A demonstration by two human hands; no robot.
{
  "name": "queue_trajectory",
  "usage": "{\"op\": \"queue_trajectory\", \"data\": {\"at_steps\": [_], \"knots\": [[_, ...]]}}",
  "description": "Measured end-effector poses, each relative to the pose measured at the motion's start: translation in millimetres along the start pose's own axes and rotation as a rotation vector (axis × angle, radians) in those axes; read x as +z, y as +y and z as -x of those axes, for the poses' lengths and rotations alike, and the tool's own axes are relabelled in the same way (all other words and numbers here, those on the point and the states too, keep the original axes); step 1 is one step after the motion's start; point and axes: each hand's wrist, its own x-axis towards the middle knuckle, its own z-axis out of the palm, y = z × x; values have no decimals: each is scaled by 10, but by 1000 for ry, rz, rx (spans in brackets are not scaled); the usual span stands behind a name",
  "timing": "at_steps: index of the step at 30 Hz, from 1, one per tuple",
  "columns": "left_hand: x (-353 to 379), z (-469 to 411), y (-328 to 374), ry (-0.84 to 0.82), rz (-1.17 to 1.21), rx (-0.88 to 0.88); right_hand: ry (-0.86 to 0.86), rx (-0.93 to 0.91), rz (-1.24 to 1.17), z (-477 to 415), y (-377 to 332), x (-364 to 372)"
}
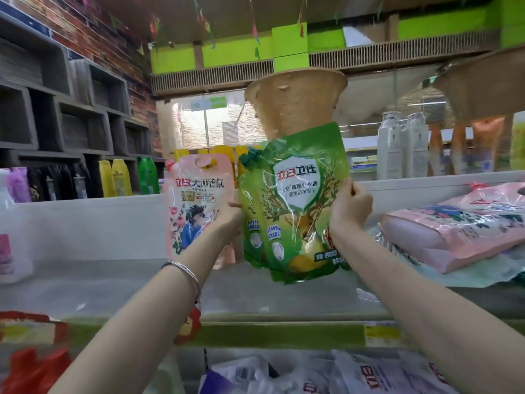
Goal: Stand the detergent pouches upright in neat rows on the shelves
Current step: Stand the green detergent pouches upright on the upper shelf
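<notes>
- Left hand (227,220) grips the left edge of the green pouch (292,200); fingers wrap behind it and cannot be seen in full.
- Right hand (348,209) is closed on the pouch's right edge, thumb on the front face.
- The green pouch is held upright, spout corner at upper left, its bottom just above the shelf (127,282); whether it touches the shelf cannot be told.
- A pink pouch (199,206) stands upright just beside it on the left, against the shelf's back wall, partly hidden by the left hand.
- Toward the shelf's right end, more pink pouches (454,234) lie flat in a stack, not yet stood up.
- Step in hand, as judged: placing the green pouch next to the standing pink one to carry on the row.
- Next move likely calls for lowering the pouch squarely onto its base, level with the pink one, then releasing gently; a soft pouch may slump or tip forward.
</notes>
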Motion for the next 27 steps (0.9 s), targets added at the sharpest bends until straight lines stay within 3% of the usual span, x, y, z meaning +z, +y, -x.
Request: {"op": "queue_trajectory", "data": {"at_steps": [4, 10, 12, 15, 17, 19, 23, 27], "knots": [[-39, -37, -22, -21, -45, 6, 40, 149, -56, 164, 126, 165], [-135, -93, -158, -263, -218, -70, 97, 255, -205, 315, 282, 351], [-120, -92, -193, -333, -244, -91, 29, 281, -211, 280, 278, 319], [-51, -108, -204, -347, -243, -57, -80, 504, -294, 91, 245, 149], [-45, -113, -172, -340, -237, -56, -246, 625, -260, -68, 215, 3], [-72, -137, -142, -306, -220, -55, -486, 675, -76, -197, 212, -99], [-79, -153, -83, -223, -230, -61, -786, 654, 113, -362, 293, -118], [-61, -202, -75, -141, -207, -91, -812, 575, 150, -460, 387, -56]]}}
